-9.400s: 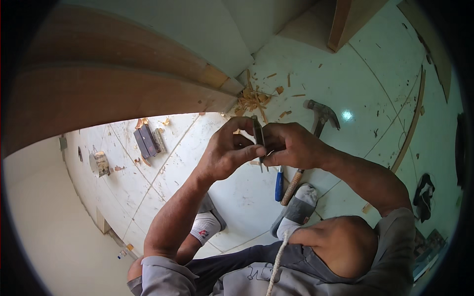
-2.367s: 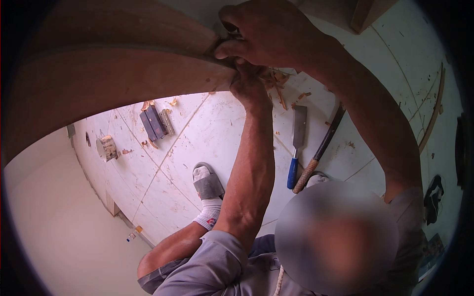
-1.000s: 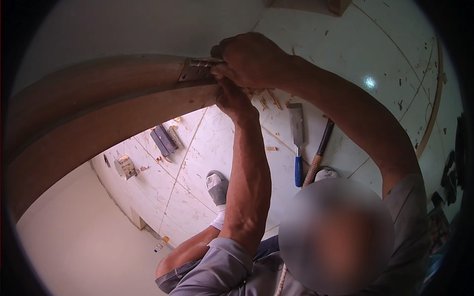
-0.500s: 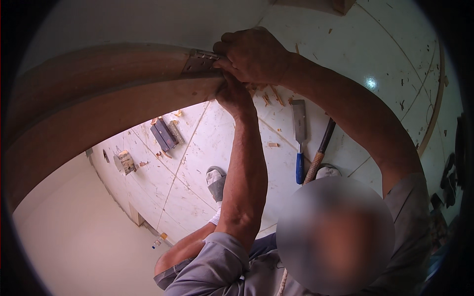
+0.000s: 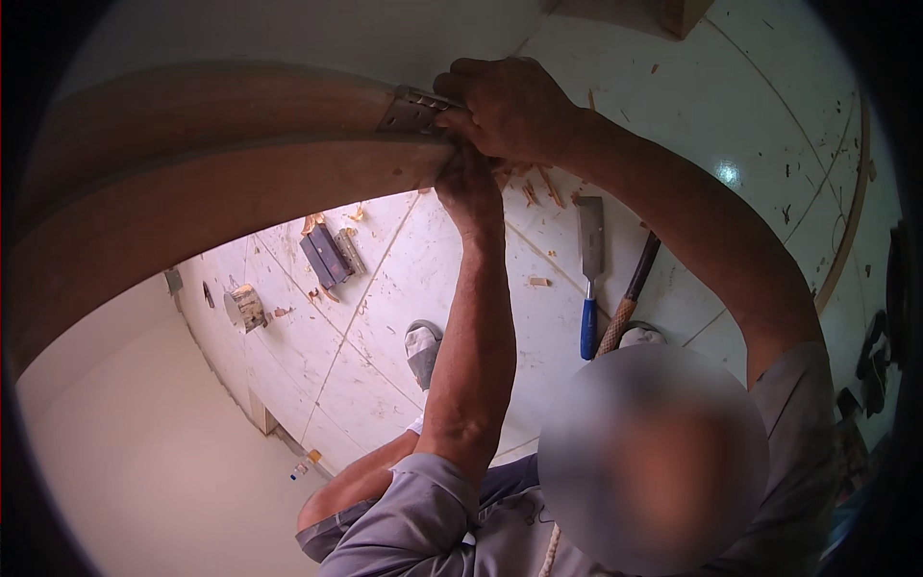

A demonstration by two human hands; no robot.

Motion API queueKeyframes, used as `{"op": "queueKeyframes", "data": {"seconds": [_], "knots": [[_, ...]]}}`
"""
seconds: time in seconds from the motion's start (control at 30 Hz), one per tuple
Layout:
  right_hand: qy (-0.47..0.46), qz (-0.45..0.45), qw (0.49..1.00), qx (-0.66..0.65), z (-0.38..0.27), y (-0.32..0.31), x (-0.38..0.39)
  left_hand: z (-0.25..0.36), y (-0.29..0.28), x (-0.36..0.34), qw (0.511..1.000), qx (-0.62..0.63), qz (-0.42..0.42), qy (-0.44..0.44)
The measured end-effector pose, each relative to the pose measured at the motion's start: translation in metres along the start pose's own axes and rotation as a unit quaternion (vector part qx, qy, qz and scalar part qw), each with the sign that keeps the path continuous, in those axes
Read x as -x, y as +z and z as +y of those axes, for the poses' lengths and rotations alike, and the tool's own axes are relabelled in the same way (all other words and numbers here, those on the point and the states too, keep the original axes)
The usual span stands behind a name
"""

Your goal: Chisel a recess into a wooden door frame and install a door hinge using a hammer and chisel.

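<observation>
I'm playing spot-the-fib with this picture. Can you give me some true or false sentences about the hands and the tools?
1. Both hands press a metal hinge onto the wooden door edge. True.
2. The chisel has a red handle. False: it is blue.
3. The chisel lies on the tiled floor. True.
4. The right hand holds the hammer. False: the hammer lies on the floor beside the chisel.
5. The left hand is under the right hand. True.

Matt brown wood door (image 5: 221, 183), dull metal hinge (image 5: 411, 111).
</observation>
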State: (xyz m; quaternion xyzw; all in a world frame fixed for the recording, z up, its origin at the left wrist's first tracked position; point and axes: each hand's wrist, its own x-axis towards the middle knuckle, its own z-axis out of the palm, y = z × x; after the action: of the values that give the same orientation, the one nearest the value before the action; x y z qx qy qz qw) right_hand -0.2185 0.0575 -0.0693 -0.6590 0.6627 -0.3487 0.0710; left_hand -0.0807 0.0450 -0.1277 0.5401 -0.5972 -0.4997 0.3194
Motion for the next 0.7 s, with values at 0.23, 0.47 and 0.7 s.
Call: {"op": "queueKeyframes", "data": {"seconds": [0.23, 0.47, 0.7], "knots": [[0.077, 0.055, 0.993, -0.072, 0.026, 0.0, 0.018, 0.014, -0.029, 0.033, 0.993, 0.006, -0.111, -0.037], [0.254, -0.229, 0.926, -0.162, -0.038, 0.012, 0.121, 0.033, -0.047, 0.088, 0.988, 0.083, -0.128, -0.016], [0.14, -0.382, 0.862, -0.303, -0.076, 0.036, 0.154, -0.012, -0.078, 0.111, 0.972, 0.036, -0.077, -0.218]]}}
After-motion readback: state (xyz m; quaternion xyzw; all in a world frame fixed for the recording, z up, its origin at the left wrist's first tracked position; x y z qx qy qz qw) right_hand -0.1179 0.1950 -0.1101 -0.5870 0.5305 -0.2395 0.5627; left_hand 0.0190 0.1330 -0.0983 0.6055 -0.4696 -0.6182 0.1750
